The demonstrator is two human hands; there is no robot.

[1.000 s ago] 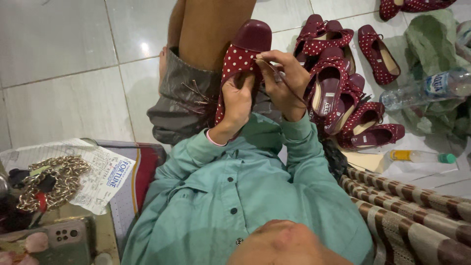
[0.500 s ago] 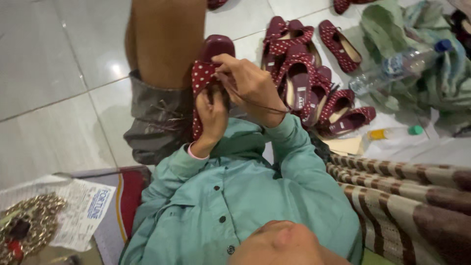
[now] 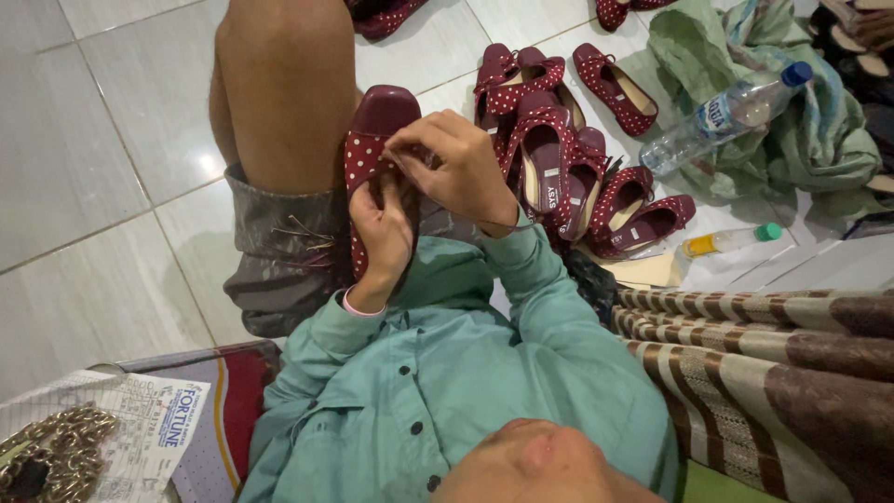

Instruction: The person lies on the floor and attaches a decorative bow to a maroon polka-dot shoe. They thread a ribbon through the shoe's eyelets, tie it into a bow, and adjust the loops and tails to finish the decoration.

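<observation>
1. Head view: the red dotted shoe (image 3: 372, 140) rests against the person's bare knee, just above the middle of the picture.
2. The left hand (image 3: 384, 233) holds the shoe from below, at 6 o'clock of it, fingers closed around its side.
3. The right hand (image 3: 456, 168) sits at 3 o'clock of the shoe, fingertips pinched tight on its edge.
4. More red dotted shoes (image 3: 568, 158) lie in a pile on the floor at 3 o'clock of the hands.
5. A clear water bottle (image 3: 722, 116) lies past the pile, at 2 o'clock.
</observation>
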